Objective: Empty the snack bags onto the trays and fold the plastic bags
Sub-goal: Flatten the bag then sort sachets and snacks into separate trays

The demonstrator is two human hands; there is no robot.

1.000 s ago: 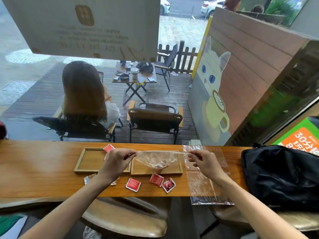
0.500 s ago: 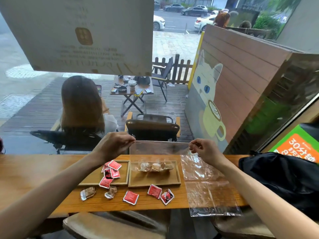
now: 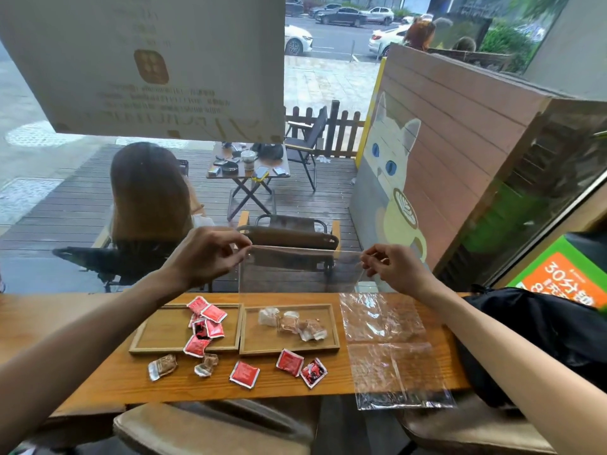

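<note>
My left hand (image 3: pixel 205 254) and my right hand (image 3: pixel 392 267) each pinch a top corner of a clear plastic bag (image 3: pixel 300 274), stretched flat in the air above the counter. Below it the right wooden tray (image 3: pixel 333 336) holds several pale wrapped snacks (image 3: pixel 292 323). The left wooden tray (image 3: pixel 154 336) holds several red snack packets (image 3: pixel 207 320). More red packets (image 3: pixel 244 374) and two brown wrapped snacks (image 3: pixel 162 366) lie loose on the counter in front of the trays.
A second clear plastic bag (image 3: pixel 391 349) lies flat on the wooden counter (image 3: pixel 82 382), hanging over its near edge. A black bag (image 3: pixel 538 330) sits at the right. A window stands right behind the counter; stools sit below the near edge.
Both hands lifted the clear bag from just over the right tray up into the air. Its pale snacks dropped onto the right tray, and the bag now hangs flat and see-through.
</note>
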